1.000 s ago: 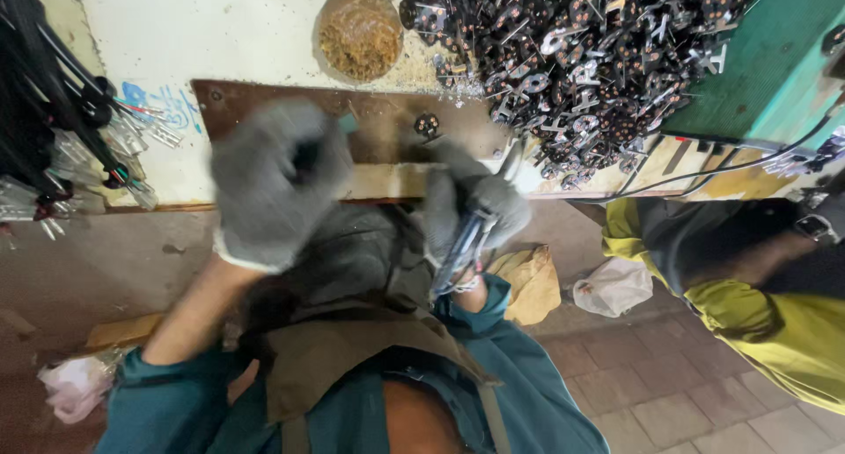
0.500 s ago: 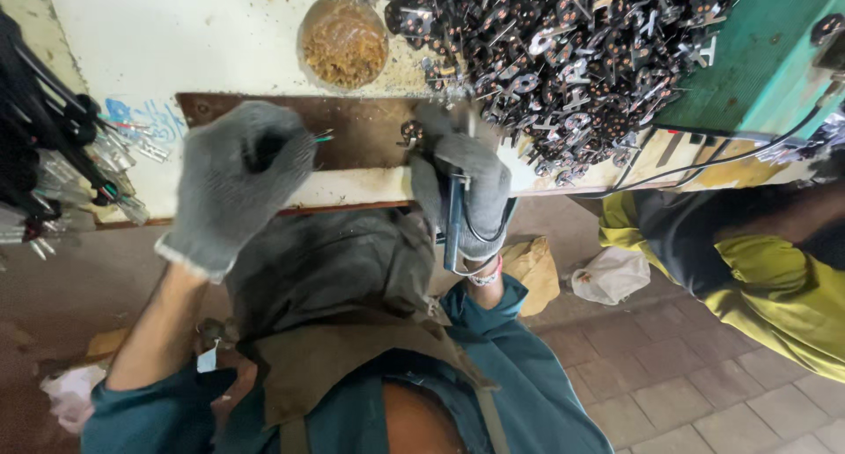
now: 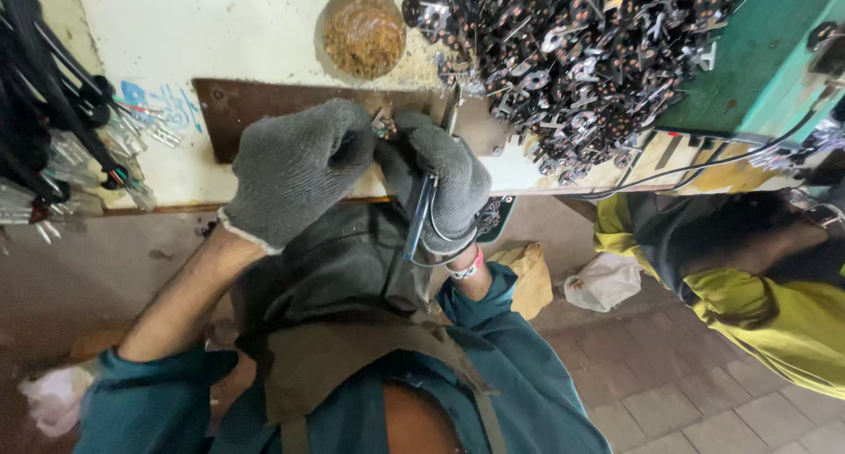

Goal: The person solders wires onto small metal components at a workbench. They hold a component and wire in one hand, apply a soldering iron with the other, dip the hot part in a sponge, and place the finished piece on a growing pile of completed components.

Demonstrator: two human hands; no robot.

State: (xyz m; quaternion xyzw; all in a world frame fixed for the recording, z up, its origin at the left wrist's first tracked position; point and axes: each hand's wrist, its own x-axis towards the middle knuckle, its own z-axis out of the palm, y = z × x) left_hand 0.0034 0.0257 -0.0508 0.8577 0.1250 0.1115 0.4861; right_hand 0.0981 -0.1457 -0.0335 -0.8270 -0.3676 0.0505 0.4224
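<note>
Vs 0.5 s ago, L hand [image 3: 295, 168] moved right to touch R hand [image 3: 444, 181], both fisted, pinching small part [image 3: 383, 124] over plate [image 3: 264, 111]; R clamps pliers [image 3: 422, 212].

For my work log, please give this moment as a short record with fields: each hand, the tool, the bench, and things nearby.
left hand: grey glove, closed on a small metal part at the brown plate
right hand: grey glove, gripping metal pliers, tips toward the part
bench: pale top, worn
nearby: heap of small metal parts; round brown bowl; dark cables at left
other person: yellow sleeve at right
</note>
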